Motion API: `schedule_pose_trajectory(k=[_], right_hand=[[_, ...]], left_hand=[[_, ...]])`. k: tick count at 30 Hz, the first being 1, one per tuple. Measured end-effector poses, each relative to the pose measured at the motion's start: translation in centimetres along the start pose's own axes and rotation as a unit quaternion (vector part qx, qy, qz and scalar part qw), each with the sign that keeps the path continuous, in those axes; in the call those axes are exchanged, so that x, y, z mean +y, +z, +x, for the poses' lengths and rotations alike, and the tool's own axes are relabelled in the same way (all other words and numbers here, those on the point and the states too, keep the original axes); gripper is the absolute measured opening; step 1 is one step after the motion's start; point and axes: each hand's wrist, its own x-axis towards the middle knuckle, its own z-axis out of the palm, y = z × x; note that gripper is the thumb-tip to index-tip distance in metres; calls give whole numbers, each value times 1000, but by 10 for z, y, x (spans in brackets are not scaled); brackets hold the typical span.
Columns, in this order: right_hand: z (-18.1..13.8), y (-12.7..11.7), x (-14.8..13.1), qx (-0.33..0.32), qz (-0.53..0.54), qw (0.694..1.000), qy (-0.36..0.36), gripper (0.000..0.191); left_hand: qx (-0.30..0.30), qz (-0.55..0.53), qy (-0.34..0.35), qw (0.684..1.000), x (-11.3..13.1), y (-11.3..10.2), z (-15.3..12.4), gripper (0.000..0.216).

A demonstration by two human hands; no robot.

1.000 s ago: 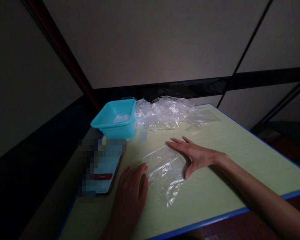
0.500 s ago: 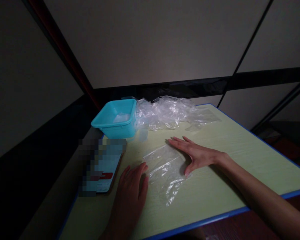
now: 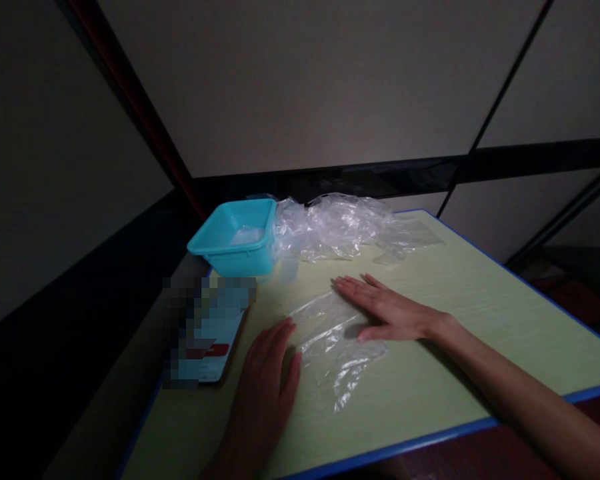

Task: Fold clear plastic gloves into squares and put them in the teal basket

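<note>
Head view: a clear plastic sheet [image 3: 330,340] lies between the hands, apparently spread out already, with creases left. The right hand [image 3: 387,308], fingers straight, thumb parted, covers one edge; the left hand [image 3: 265,377], loosely curved, thumb apart, borders the other. Beyond both: crumpled plastic [image 3: 343,223], turquoise basin [image 3: 243,262].

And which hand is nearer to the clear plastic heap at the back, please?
Right. The right hand is in front of the plastic heap; the left hand is farther from it, to the left.
</note>
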Motion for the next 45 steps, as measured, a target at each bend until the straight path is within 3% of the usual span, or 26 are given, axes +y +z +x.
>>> schedule_pose_trajectory(k=[4,9,13,24,39,45], right_hand=[[6,5,-15,1,-43,999,-14,84],[7,16,-17,-17,-70,997,-15,88],[7,23,-14,1,-72,997,-12,88],[6,25,-14,10,-86,996,-10,90],[4,23,-15,12,-80,997,-14,89],[4,27,-11,21,-80,996,-24,89]], left_hand=[[-45,23,39,998,16,1,12,39],[-134,69,74,986,46,11,35,69],[-155,78,81,982,55,25,44,85],[-163,98,70,979,40,36,37,91],[-162,134,21,977,6,13,18,89],[-166,118,13,979,3,7,13,89]])
